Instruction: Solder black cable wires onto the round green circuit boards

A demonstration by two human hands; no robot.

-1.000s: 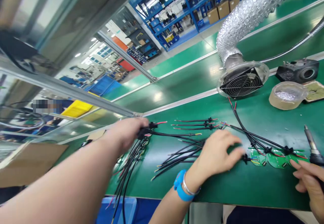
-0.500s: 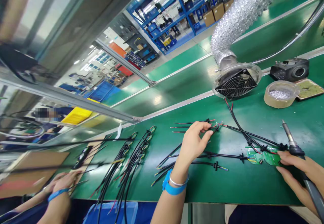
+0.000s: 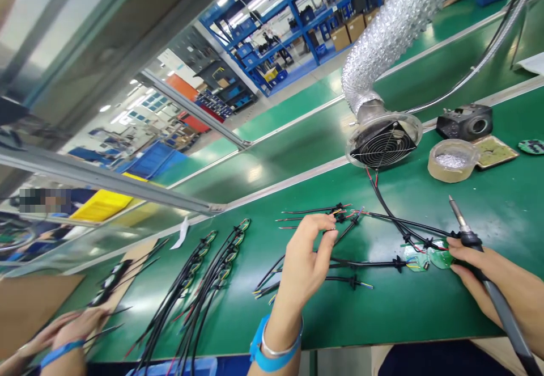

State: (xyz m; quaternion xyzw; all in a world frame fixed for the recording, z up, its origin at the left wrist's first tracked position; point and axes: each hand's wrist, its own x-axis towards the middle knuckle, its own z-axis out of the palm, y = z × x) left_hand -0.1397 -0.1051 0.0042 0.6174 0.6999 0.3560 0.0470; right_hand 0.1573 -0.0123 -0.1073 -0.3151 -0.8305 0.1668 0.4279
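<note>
My left hand (image 3: 308, 257), with a blue wristband, hovers at several black cables (image 3: 306, 218). Its thumb and forefinger come together near bare red and yellow wire ends; what lies between them is hidden. My right hand (image 3: 488, 268) carries a soldering iron (image 3: 488, 285), its tip pointing up and away. The same hand's fingertips rest on a round green circuit board (image 3: 440, 258). A second green board (image 3: 416, 258) lies beside it, with a cable's coloured wires reaching it. Black grommets (image 3: 398, 263) sit on the cables.
A fume fan (image 3: 385, 146) on a silver duct (image 3: 382, 41) stands behind the cables. Right of it are an iron stand (image 3: 465, 122), a tape roll (image 3: 453, 160) and a sponge tray (image 3: 497, 152). Bundled cables (image 3: 191, 285) lie left; farther left, another person's hands (image 3: 72, 330) work.
The view has shifted, moving the bench things leftward in the picture. My left hand has drawn back a little to the left, its fingertips closer together. My right hand keeps the soldering iron.
</note>
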